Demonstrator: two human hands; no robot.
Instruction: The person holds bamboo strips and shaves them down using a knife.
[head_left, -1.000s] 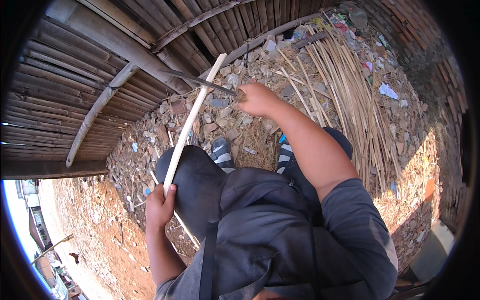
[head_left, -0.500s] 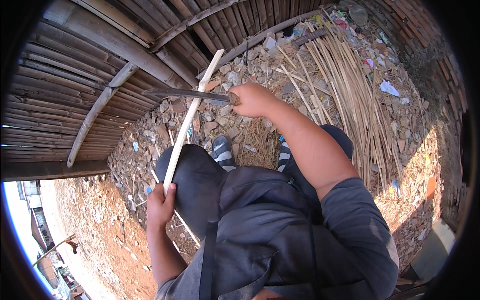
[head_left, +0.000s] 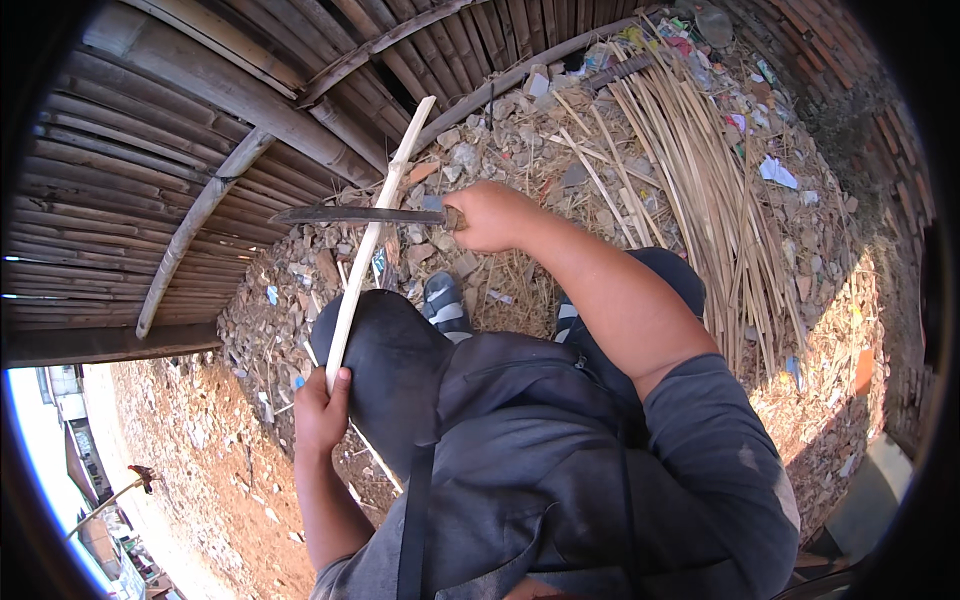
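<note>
My left hand (head_left: 322,408) is closed round the lower end of a long pale bamboo strip (head_left: 352,290). The strip slants up and away across my left knee, its far end near the bamboo wall. In my right hand (head_left: 490,218) is the short handle of a machete (head_left: 360,214), fingers wrapped round it. Its long dark blade points left and lies across the strip, about a third of the way down from the far end. Whether the edge bites into the strip cannot be made out.
A big bundle of split bamboo strips (head_left: 690,160) lies on the rubble at the right. A slatted bamboo wall (head_left: 130,170) rises at the left and far side. A brick wall (head_left: 890,180) borders the right. My sandalled foot (head_left: 446,305) rests on stony ground.
My right hand and the machete have come nearer and slightly left, so the blade crosses the strip lower down. The strip's far end has shifted a little left. My left hand keeps its place.
</note>
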